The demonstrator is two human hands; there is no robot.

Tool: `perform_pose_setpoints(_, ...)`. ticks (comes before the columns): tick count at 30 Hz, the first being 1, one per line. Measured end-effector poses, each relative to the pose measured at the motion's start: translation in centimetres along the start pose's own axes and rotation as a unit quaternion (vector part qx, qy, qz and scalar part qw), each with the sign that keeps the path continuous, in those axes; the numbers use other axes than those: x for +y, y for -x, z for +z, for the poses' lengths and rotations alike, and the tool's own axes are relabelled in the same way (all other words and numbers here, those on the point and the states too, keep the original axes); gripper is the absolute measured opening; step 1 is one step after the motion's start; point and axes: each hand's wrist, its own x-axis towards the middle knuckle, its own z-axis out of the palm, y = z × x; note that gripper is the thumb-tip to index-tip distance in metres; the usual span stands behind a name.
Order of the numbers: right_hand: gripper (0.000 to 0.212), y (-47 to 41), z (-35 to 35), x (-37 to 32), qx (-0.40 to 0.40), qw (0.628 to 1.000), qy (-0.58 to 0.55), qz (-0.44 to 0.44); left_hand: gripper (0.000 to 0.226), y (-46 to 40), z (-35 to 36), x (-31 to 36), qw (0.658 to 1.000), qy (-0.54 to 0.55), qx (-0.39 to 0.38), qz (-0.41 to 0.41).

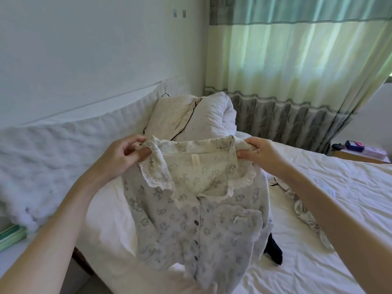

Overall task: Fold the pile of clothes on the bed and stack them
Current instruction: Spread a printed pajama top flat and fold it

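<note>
A pale grey pyjama shirt (191,225) with a cartoon print, a frilled collar and dark buttons hangs in the air over the bed (318,219). My left hand (125,153) pinches its left shoulder at the collar. My right hand (256,153) pinches the right shoulder. The shirt faces me, buttoned, its hem drooping toward the mattress. More printed frilled fabric (305,217) lies on the sheet to the right, partly hidden by my right forearm. A dark garment (274,249) peeks out below the shirt.
A folded white quilt and pillow (191,117) sit at the head of the bed. A padded white cover (63,149) lines the left wall. Green curtains (297,71) hang behind. A bedside table (360,153) with small items stands at right.
</note>
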Motion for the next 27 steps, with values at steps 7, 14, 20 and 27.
perform_pose_setpoints(7, 0.029, -0.5, 1.5, 2.8, -0.025, 0.997, 0.021, 0.070, 0.014, -0.4, 0.3, -0.5, 0.997, -0.059, 0.022, 0.038)
perform_pose_setpoints(14, 0.036, -0.2, 0.9, -0.9, 0.076, 0.991, 0.026, -0.109, 0.012, -0.2, -2.1, -0.5, 0.982, -0.156, 0.079, 0.077)
perform_pose_setpoints(20, 0.031, -0.9, -0.6, -4.0, 0.189, 0.960, 0.059, -0.199, 0.024, -1.1, -2.0, -0.5, 0.975, -0.120, 0.148, 0.116)
perform_pose_setpoints(27, 0.033, 1.3, 0.4, -0.2, 0.079, 0.982, 0.069, -0.155, 0.010, 2.0, 0.0, -1.7, 0.985, -0.113, 0.124, 0.039)
